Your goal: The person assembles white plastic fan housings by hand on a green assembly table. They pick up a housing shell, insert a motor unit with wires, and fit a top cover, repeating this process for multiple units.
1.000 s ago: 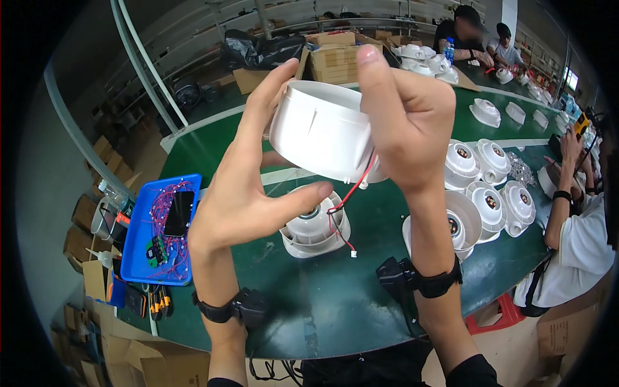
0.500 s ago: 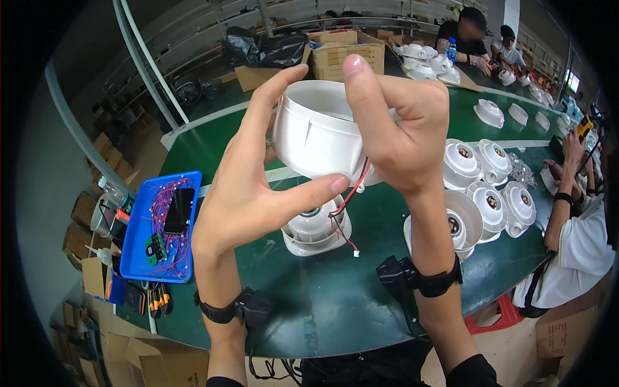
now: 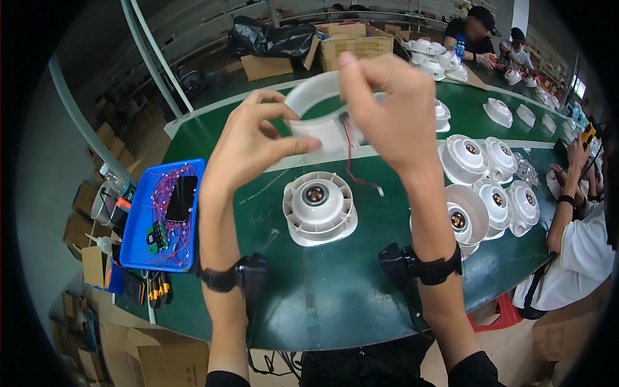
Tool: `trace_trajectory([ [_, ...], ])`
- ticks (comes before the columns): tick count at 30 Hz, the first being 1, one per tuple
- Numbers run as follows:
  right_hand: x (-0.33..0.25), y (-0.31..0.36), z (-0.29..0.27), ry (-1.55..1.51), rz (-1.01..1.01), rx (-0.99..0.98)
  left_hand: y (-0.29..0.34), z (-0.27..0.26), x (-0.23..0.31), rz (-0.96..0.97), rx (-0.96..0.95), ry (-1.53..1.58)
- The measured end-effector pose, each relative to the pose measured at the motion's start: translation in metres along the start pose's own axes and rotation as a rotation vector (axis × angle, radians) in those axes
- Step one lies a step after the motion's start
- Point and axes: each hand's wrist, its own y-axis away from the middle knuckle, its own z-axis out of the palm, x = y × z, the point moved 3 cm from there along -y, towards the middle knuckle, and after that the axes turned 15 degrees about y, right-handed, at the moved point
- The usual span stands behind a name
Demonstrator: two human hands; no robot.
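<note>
Both hands hold up a white plastic ring-shaped housing, tilted so that its hollow inside shows. My left hand grips its left side between thumb and fingers. On the right side, my right hand is closed round the wall, thumb on top; motion blurs it a little. A red and black wire with a small white plug hangs from the housing beside my right hand. Below, on the green table, stands a round white ribbed base with a dark contact socket in its middle, apart from both hands.
At left lies a blue tray with red wires, a phone and a green circuit board. Several white assemblies stand at right, near a co-worker's arm. Cardboard boxes are at the back; screwdrivers lie at the left edge.
The housing has been tipped and raised away from the base, which now shows fully. The wire swings out to the right. Both hands still hold the housing.
</note>
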Motion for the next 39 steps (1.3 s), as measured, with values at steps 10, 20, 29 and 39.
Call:
trace_trajectory([
  [10, -0.001, -0.009, -0.013, -0.258, 0.259, -0.305, 0.006, -0.035, -0.235, -0.276, 0.565, -0.502],
  [20, -0.001, -0.006, -0.011, -0.246, 0.224, -0.356, -0.008, 0.044, -0.14, -0.58, -0.73, 0.179],
  [29, -0.009, -0.008, -0.011, -0.319, 0.206, -0.417, -0.008, 0.039, -0.179, -0.606, -0.256, 0.254],
  [39, -0.003, -0.006, -0.013, -0.297, 0.179, -0.431, -0.011, 0.041, -0.227, -0.527, 0.255, 0.683],
])
